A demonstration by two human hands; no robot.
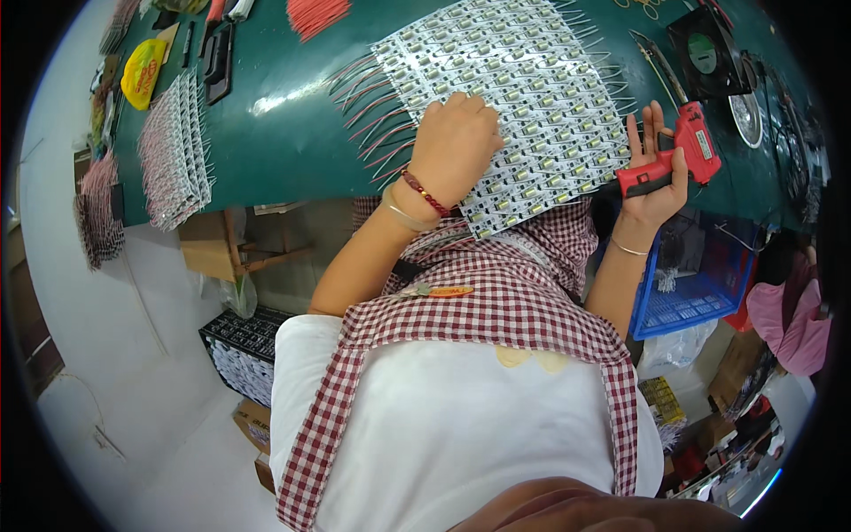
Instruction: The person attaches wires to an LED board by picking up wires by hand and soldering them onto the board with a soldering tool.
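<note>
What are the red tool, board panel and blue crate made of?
Red tool: likely hard plastic, satin; smooth rounded body.
Board panel: probably rigid laminate, white coating; flat, carrying many components.
Blue crate: likely plastic, slight sheen; uniform colour, gridded wall.

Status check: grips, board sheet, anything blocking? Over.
Left grip curled over board sheet; right grip holding red trigger tool. Sheet's near corner overhangs green table. Left grip hides part of it.

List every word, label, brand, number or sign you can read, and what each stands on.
I quote no wording; print shows on these:
Red tool: pale label, too small to read.
Yellow bag: red lettering, wording withheld.
Orange tag on the apron: marks too small to read.
Black box: green disc, print too small to read.
</note>
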